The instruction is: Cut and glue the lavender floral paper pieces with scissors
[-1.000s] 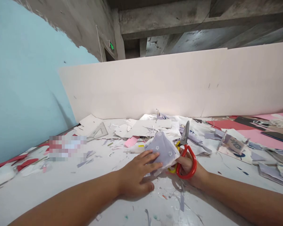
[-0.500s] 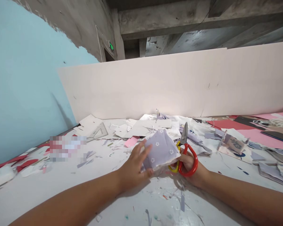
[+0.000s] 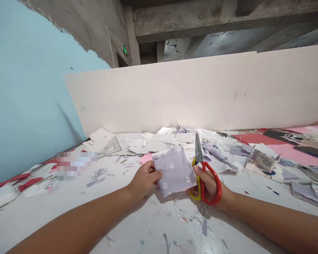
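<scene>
Lilac floral fabric [image 3: 175, 171] pinched by left hand [image 3: 144, 180], beside scissors [image 3: 201, 173]

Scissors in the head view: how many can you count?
1: the red-and-yellow-handled scissors, held in the right hand, blades up; others could be hidden under the paper scraps.

A craft workshop: scrap-strewn worktable [image 3: 42, 208], bare concrete beams [image 3: 201, 23].
</scene>
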The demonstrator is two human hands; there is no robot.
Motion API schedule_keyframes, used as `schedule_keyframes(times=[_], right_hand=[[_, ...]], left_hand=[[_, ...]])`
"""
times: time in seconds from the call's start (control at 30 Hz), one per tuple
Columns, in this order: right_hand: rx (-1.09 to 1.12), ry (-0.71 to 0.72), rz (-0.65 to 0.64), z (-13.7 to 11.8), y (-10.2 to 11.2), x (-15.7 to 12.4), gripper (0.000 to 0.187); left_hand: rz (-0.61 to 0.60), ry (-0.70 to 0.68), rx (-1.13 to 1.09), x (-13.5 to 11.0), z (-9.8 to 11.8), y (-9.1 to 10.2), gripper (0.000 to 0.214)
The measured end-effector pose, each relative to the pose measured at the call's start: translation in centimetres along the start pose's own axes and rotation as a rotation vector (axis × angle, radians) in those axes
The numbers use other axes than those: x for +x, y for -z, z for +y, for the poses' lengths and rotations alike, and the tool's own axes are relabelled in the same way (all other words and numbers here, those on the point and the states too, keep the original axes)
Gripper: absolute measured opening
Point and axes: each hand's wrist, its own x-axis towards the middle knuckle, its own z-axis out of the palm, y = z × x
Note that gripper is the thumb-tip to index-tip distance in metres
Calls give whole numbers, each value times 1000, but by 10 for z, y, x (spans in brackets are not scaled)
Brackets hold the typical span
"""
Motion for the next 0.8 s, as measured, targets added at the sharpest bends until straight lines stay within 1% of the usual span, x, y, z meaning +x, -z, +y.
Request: schedule_keyframes(times=[0.03,0.13,0.2,0.23,0.3,0.37,0.4,0.43,0.5,0.6,0.67,0.73,0.8], right_hand=[[-2,3,-6,1,1,1,35],[-21,24,-65,2,3,2,24],[-42,32,-59,0,2,1,22],[-45,29,-30,-1,0,0,22],[-42,17,32,-3,-2,-2,22],[-32,19,33,-4,-4,-2,23],[-32,24,14,-4,-4,-2,23],[-36,25,-5,-3,-4,-2,23],[-37,14,-24,-2,-3,-1,23],[-33,12,-19,-1,-2,-1,25],[-44,15,12,0,-1,-1,25],[-64,7,68,1,0,-1,26],[-65,0,105,3,0,-1,26]], left_hand=[[6,-15,18,1,-1,0,17],[16,-51,56,2,-2,1,18],[-14,-63,31,1,-1,0,21],[-50,-53,7,0,-1,-1,24],[-164,5,-35,-4,2,-3,32],[-268,88,-42,-8,4,-6,38],[-299,125,-30,-10,5,-7,39],[-306,149,-18,-11,5,-8,38],[-280,155,1,-11,6,-8,33],[-256,151,-20,-9,4,-7,27],[-268,172,-60,-9,4,-7,28],[-279,191,-83,-9,3,-8,31],[-273,179,-83,-10,2,-9,34]])
